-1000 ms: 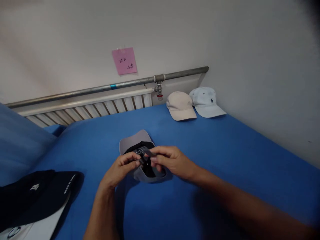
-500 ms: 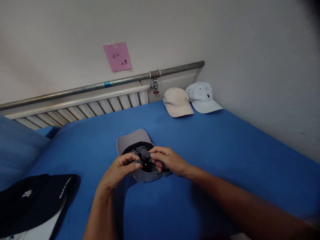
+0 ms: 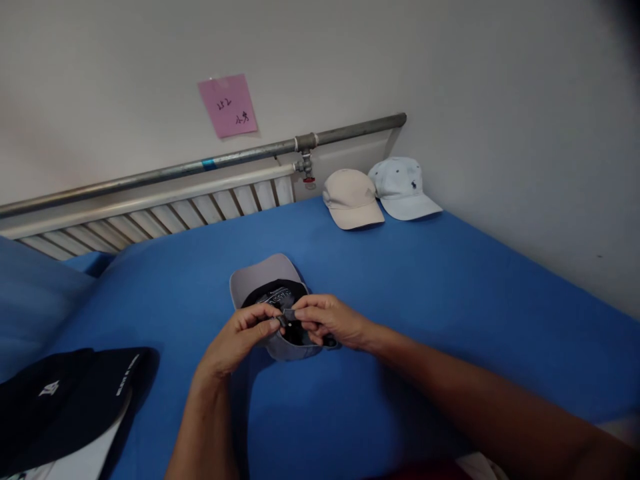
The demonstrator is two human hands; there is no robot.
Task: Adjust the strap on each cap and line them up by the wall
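Note:
A grey baseball cap (image 3: 257, 280) lies upside down on the blue cover, its brim toward the far left and its dark inside facing up. My left hand (image 3: 245, 333) pinches a small dark piece of the cap's back strap, which looks like the buckle end. Between the thumb and fingers of my right hand (image 3: 330, 320) is the other, grey end of the strap (image 3: 289, 315). The two ends are close together above the cap's opening; whether they touch I cannot tell. My fingers hide part of the cap's rear edge.
Beige (image 3: 353, 200) and pale blue (image 3: 405, 190) caps stand side by side at the far right, near the wall. A navy cap (image 3: 75, 400) rests over something white at the near left. A radiator (image 3: 200, 208) and pipe (image 3: 250, 158) run along the back wall.
My right hand has moved slightly left, bringing its strap end nearer to the piece in my left hand. The whole view has shifted a little.

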